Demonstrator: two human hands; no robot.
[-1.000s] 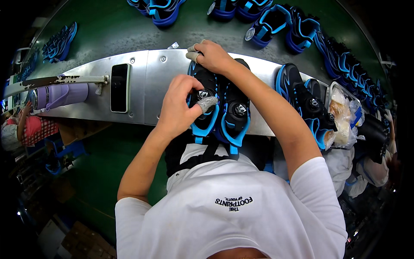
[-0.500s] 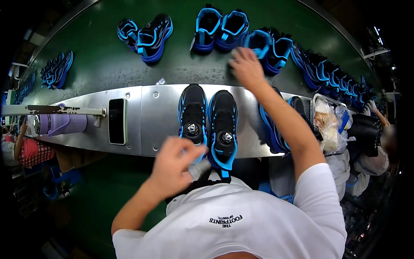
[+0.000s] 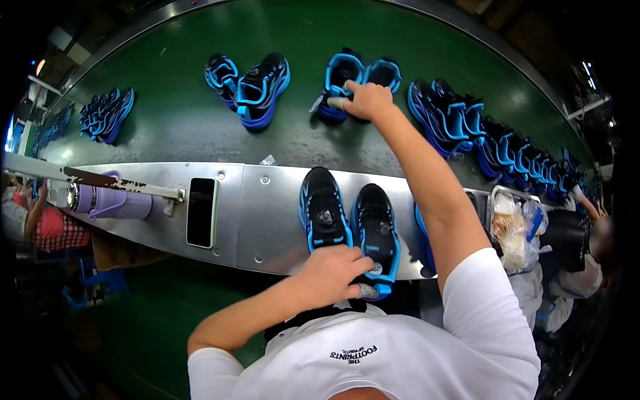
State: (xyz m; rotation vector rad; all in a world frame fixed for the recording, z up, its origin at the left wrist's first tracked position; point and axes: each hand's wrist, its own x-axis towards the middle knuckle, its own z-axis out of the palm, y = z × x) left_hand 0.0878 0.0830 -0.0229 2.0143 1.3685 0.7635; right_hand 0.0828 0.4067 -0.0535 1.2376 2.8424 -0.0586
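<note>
Two black-and-blue sneakers stand side by side on the metal ledge before me, toes away. My left hand is curled over the heel of the left sneaker, its fingertips reaching the collar of the right sneaker. A grey covering wraps its thumb. Across the ledge, my right hand pinches the heel of a sneaker on the green surface, with pale covers on two fingertips. That sneaker's mate stands against it, partly behind the hand.
Another sneaker pair stands further left. A long row of sneakers runs along the right. On the ledge lie a phone and a lilac bottle beside a worn metal bar. A basket of plastic bags sits at right.
My right hand has moved left from one sneaker pair to the heel of another. My left hand has come down onto the ledge sneakers' heels. The whole view has shifted slightly.
</note>
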